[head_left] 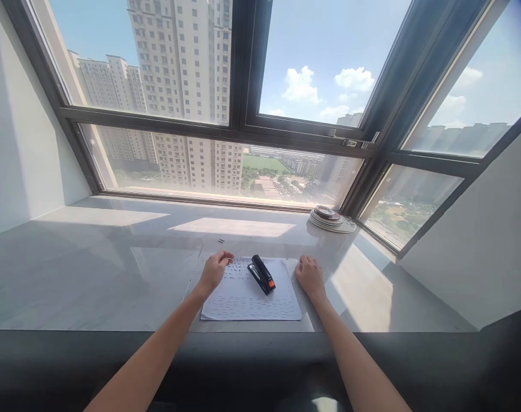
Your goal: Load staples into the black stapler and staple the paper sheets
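Note:
A black stapler (262,274) with an orange patch near its lower end lies slantwise on white sheets of paper (251,308), which carry rows of small dark marks. Over the top left corner of the paper is my left hand (215,269), thumb and fingers pinched together. A tiny pale bit seems to show at those fingertips, too small to name. My right hand (310,277) rests on the counter against the paper's right edge, its fingers curled under and nothing visible in them. Beyond the paper, two small dark pieces, perhaps staple strips (221,241), lie on the counter.
The grey stone counter (92,274) runs to its front edge near my forearms. A stack of round plate-like mats (332,220) stands at the far right corner by the window. Dark window frames (221,134) and a metal latch (352,142) border the counter's back; white walls flank it.

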`<control>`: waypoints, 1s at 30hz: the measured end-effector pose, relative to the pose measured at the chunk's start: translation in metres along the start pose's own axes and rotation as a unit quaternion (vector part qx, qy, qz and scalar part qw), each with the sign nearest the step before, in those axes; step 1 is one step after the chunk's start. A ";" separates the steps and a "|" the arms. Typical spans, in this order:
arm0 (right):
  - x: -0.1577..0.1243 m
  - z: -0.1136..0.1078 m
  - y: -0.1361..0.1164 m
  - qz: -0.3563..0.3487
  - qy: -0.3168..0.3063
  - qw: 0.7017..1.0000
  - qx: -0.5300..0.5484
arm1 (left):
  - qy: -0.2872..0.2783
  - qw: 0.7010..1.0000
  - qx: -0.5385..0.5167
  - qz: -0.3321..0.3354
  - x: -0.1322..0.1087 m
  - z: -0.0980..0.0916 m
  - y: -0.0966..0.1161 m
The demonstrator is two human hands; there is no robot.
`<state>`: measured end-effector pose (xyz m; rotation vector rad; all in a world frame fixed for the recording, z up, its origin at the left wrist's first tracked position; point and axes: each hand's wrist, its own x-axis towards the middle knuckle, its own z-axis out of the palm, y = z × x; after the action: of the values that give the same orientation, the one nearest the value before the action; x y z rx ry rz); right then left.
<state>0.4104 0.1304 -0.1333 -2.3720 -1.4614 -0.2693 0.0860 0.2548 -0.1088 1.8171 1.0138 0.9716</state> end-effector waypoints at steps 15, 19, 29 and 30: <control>-0.042 -0.039 -0.069 -0.023 -0.048 0.914 0.403 | 0.001 0.999 0.035 0.003 -0.009 0.037 -0.018; -0.053 -0.033 -0.094 -0.062 -0.116 0.918 0.373 | 0.011 1.000 0.006 -0.011 -0.006 0.036 -0.023; -0.028 -0.016 -0.049 -0.005 -0.244 0.761 0.601 | 0.009 1.000 -0.022 -0.006 -0.001 0.039 -0.032; -0.028 -0.012 -0.047 0.016 -0.245 0.745 0.621 | 0.010 1.000 -0.028 -0.008 0.000 0.039 -0.033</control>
<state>0.3559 0.1217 -0.1230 -1.3124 -1.1262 1.0927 0.1118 0.2547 -0.1532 1.7536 1.0028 1.0015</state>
